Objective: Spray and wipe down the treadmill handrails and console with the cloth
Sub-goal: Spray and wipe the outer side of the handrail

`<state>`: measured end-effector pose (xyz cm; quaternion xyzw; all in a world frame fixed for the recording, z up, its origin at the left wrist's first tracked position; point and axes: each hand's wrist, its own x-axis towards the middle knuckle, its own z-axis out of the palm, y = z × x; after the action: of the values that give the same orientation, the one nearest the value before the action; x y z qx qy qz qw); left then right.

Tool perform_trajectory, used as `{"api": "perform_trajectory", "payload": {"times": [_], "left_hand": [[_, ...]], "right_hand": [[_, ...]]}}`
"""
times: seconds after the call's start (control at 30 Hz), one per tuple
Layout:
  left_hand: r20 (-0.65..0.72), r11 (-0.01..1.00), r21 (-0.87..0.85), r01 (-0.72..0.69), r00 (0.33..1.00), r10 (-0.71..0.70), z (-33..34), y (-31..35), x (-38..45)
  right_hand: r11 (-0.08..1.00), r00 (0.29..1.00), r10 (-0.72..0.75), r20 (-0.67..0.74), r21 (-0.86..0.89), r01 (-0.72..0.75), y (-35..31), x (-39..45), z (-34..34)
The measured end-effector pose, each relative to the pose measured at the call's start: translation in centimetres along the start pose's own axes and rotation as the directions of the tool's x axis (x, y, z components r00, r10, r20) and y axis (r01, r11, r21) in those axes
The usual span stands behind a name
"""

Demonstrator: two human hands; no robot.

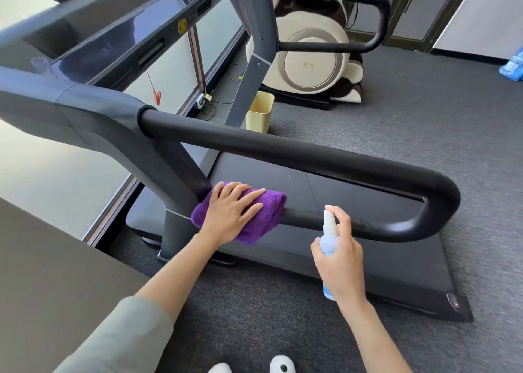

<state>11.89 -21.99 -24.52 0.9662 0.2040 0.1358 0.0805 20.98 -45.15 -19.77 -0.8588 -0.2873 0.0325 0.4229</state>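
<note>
The left hand (230, 209) lies flat on a folded purple cloth (254, 220), with the fingers spread and stretched out, pressing it from above rather than closing around it. The cloth is wrapped over the lower bar of the near handrail (283, 149), just beside the place where this bar meets the grey post (158, 157) of the treadmill. A grey sleeve (121, 338) covers the left forearm up to near the elbow.

The right hand (341, 256) is closed around a small spray bottle (330, 231) with a clear body and a white top. The first finger is bent over the top of the bottle. The nozzle is turned toward the lower bar, very near to it, to the right of the cloth. The bottle stands almost upright.

The handrail is black and padded; it runs out from the post, bends around at the right end and comes back as the lower bar. Behind it lies the black belt (283, 180) of the treadmill. Above on the left is the dark console (119, 33), with a red clip (156, 96) hanging below it on a cord. The far handrail (376, 10) is at the top.

On the grey carpet (410, 123) stand a pale yellow bin (259, 115) and, behind it, a cream massage chair (311, 58). Two white slippers (280, 364) show at the bottom edge.
</note>
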Motion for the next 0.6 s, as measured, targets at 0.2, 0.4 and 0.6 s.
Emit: {"api": "perform_trajectory", "payload": {"times": [0.2,0.4,0.6], "left_hand": [[-0.148,0.961,-0.018,0.276,0.950,-0.276,1.1,3.2,1.3],[-0.150,0.950,-0.049,0.308,0.938,-0.312,1.9,7.7,1.6],[-0.110,0.984,0.041,0.175,0.979,-0.170,1.5,4.5,1.7]], "right_hand": [[1.000,1.000,-0.020,0.007,-0.021,0.021,-0.2,-0.4,0.9],[0.999,0.998,-0.050,0.030,0.010,0.050,-0.9,-0.2,1.5],[0.997,0.996,-0.077,0.055,0.029,0.075,-1.8,0.6,2.6]]}}
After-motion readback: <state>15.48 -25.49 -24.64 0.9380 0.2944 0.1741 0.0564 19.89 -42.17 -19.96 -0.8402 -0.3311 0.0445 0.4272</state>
